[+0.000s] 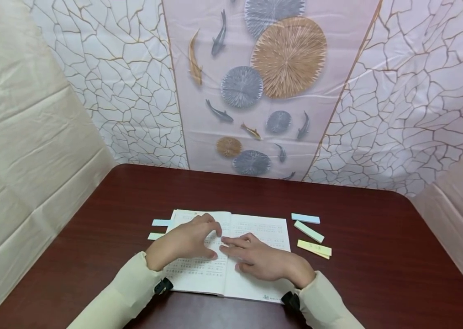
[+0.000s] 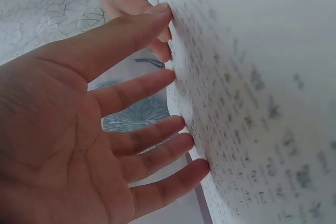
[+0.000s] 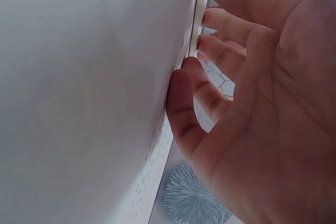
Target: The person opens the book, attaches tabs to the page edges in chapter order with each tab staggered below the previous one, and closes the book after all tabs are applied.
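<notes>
An open book (image 1: 252, 289) with printed text lies on the table beneath both hands. My left hand (image 1: 188, 240) is over the left page, and in the left wrist view its spread fingers (image 2: 152, 135) touch the printed paper with their tips. Across the book's middle fold, my right hand (image 1: 262, 259) rests on the right page, its fingertips pointing at the left hand. Seen from the right wrist, the fingers (image 3: 184, 103) are slightly bent with their tips against the paper. Neither hand holds anything.
Blue (image 1: 160, 222) and green (image 1: 155, 236) paper tabs stick out from the book's left edge. Right of the book lie a blue strip (image 1: 305, 218), a green strip (image 1: 309, 231) and yellow strips (image 1: 313, 248) on the dark red table (image 1: 383, 256). A patterned cloth (image 1: 133, 82) hangs behind.
</notes>
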`<action>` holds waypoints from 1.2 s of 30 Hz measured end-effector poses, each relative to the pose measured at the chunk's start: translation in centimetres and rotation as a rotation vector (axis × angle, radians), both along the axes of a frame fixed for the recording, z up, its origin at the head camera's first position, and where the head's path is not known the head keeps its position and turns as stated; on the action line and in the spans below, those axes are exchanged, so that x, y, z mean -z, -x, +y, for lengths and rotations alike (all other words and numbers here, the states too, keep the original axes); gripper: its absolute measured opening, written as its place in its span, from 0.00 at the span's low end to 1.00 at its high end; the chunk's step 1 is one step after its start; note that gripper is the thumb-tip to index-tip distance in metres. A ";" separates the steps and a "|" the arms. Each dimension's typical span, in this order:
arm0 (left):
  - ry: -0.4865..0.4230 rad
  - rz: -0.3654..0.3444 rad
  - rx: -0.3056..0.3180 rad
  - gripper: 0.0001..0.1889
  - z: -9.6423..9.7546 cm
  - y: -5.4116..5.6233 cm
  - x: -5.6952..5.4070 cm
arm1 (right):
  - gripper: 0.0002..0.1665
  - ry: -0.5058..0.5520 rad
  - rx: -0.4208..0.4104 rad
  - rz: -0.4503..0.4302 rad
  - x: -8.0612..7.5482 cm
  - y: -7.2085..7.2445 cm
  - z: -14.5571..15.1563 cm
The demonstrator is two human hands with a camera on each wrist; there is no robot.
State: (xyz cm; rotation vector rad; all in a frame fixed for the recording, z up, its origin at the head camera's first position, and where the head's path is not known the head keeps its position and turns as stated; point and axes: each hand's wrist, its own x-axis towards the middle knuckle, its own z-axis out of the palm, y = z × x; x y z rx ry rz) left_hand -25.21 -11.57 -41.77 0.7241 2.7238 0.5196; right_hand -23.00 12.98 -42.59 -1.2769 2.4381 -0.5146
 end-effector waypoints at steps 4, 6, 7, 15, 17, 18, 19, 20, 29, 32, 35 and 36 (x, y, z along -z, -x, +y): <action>-0.016 0.005 0.004 0.15 0.0 -0.1 0.2 | 0.32 -0.003 -0.004 -0.033 0.0 0.3 -0.1; -0.019 -0.001 -0.005 0.14 0.1 -0.2 0.2 | 0.32 0.001 -0.002 -0.058 0.0 0.4 -0.1; -0.022 -0.003 -0.011 0.14 0.1 -0.2 0.3 | 0.32 0.004 0.000 -0.073 -0.1 0.4 -0.1; -0.033 -0.002 -0.043 0.14 0.4 -0.2 0.3 | 0.22 0.136 0.128 -0.084 -0.8 1.1 0.0; -0.036 -0.002 -0.046 0.14 0.5 -0.2 0.3 | 0.19 0.175 0.192 -0.066 -1.2 1.3 0.2; -0.038 -0.003 -0.047 0.14 0.5 -0.2 0.3 | 0.18 0.187 0.229 -0.060 -1.3 1.5 0.4; -0.040 -0.004 -0.046 0.15 0.6 -0.2 0.3 | 0.18 0.184 0.270 -0.042 -1.4 1.6 0.8; -0.042 -0.005 -0.043 0.15 0.7 -0.2 0.4 | 0.19 0.179 0.306 -0.019 -1.6 1.8 1.1; -0.028 -0.022 -0.038 0.14 0.8 -0.3 0.4 | 0.29 0.026 0.593 0.086 -1.1 4.0 5.4; -0.025 -0.018 -0.031 0.15 0.9 -0.2 0.3 | 0.34 -0.021 0.644 0.065 -0.6 4.5 6.2; -0.025 -0.019 -0.027 0.15 0.9 -0.2 0.4 | 0.38 -0.045 0.648 0.061 0.0 4.7 6.3; -0.024 -0.019 -0.027 0.15 0.9 -0.2 0.3 | 0.39 -0.049 0.645 0.064 0.1 4.8 6.2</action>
